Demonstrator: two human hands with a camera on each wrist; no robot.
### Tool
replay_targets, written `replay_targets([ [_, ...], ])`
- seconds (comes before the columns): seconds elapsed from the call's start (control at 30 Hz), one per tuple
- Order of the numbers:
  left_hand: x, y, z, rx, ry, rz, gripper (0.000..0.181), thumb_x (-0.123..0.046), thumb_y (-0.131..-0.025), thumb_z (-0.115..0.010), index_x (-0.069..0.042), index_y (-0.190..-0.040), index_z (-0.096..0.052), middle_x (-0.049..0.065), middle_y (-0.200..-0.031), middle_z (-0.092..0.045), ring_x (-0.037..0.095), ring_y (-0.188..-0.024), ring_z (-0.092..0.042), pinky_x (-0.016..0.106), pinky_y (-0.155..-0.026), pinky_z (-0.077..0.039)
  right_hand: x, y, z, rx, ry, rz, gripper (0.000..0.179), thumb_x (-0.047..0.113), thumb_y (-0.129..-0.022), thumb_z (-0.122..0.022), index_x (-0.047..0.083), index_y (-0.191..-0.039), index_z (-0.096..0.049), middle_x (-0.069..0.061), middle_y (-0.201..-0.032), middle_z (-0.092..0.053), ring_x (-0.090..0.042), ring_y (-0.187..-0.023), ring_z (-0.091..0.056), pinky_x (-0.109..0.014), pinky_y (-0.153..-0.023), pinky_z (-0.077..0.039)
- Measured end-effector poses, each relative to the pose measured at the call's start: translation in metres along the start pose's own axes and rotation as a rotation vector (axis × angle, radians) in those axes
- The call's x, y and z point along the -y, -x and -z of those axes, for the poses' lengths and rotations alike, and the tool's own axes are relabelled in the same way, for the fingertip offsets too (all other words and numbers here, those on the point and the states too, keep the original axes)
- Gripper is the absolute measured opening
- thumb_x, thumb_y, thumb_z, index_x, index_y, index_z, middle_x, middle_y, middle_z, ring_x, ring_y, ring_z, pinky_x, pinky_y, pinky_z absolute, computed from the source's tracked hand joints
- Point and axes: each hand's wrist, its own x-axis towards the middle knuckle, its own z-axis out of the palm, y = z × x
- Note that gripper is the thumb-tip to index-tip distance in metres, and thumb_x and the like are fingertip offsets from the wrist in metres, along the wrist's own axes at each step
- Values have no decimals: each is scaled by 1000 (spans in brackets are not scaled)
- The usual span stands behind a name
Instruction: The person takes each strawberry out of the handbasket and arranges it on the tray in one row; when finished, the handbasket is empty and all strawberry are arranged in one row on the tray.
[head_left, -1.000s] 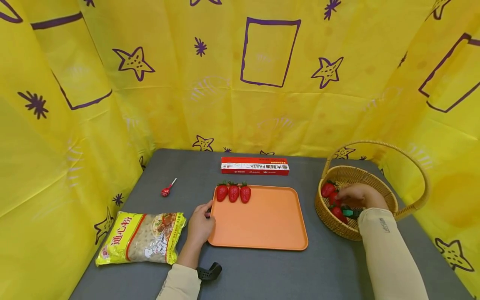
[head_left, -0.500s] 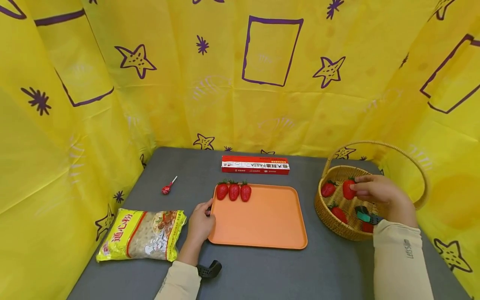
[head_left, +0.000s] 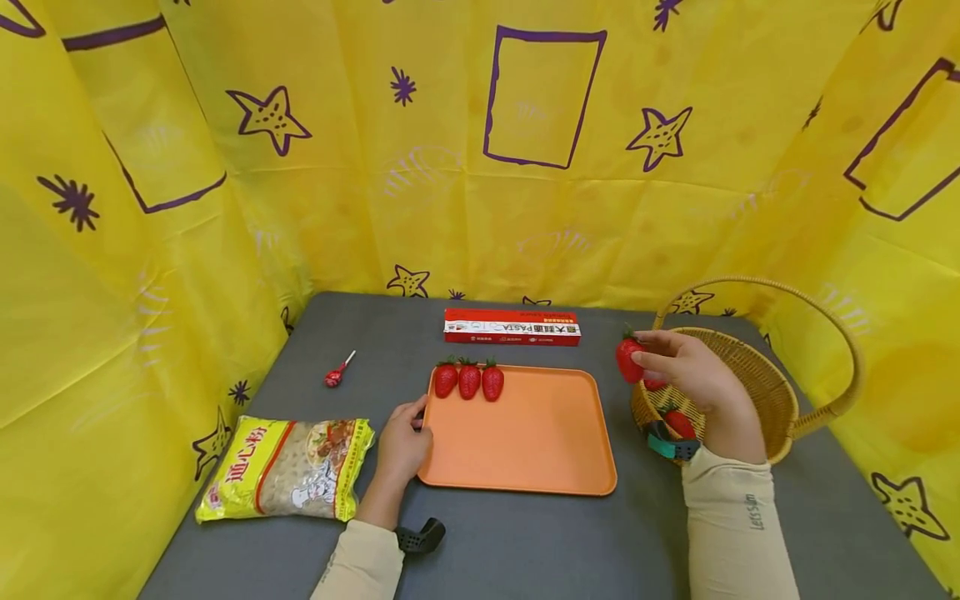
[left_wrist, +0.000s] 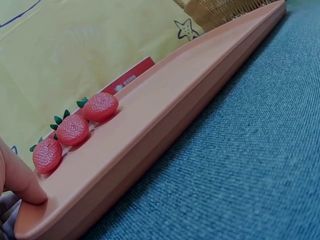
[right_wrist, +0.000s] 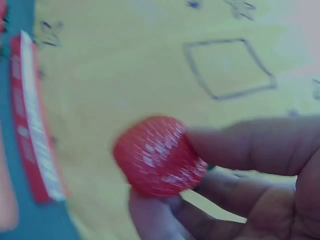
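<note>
Between the thumb and fingers of my right hand (head_left: 693,371) is a red strawberry (head_left: 628,360), held up at the left rim of the wicker basket (head_left: 765,392). It fills the middle of the right wrist view, slightly blurred. More strawberries lie in the basket, partly hidden by the hand and wrist. My left hand (head_left: 402,446) pinches the left edge of the orange tray (head_left: 525,442), its thumb (left_wrist: 27,187) on the tray's inner surface. Three strawberries (head_left: 469,382) stand in a row in the tray's far left corner, green leaves towards the back.
Behind the tray lies a red and white pasta box (head_left: 512,327). A lollipop (head_left: 334,377) and a yellow bag of pasta (head_left: 288,468) are on the left of the grey table (head_left: 540,550). The basket's tall handle (head_left: 832,333) arches up at the right. Yellow curtains surround the table.
My right hand took hold of a strawberry inside the basket, lifted it and carried it left to the basket's rim. The left hand keeps its place on the tray.
</note>
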Motion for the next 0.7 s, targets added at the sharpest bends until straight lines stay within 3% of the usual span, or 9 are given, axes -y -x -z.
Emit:
replay_targets([
  [0.2,0,0,0,2,4,10,49,2,-85,-61,-4,-133,-61,12,-122,-60,24,-94,-59,38,-77,-49,-17,-47,-61,-36,-175,-48,56,17,-100,-57,-7,-146,-37,-28,-139,-46,-36,-114,-57,-41,-94,-48],
  [0.37,0,-1,0,0,-2,8,49,2,-85,-61,-4,-133,-61,12,-121,-59,24,-95,-58,39,-78,-48,-34,-81,-105,-98,-276,-128,48,10,-97,-59,-7,-140,-44,-28,-131,-50,-34,-104,-60,-40,-88,-52],
  [0.53,0,-2,1,-5,-9,10,49,2,-84,-61,-4,-133,-61,11,-120,-60,23,-94,-58,38,-77,-48,-44,-102,-139,-155,-222,-215,38,10,-95,-63,-5,-128,-53,-23,-122,-56,-30,-93,-61,-36,-81,-54],
  [0.7,-1,-1,1,3,-6,19,50,1,-85,-60,-5,-134,-61,11,-122,-59,23,-95,-58,38,-78,-48,-47,-111,-158,-163,-152,-234,36,11,-94,-64,-5,-125,-55,-23,-121,-56,-31,-94,-60,-37,-82,-53],
])
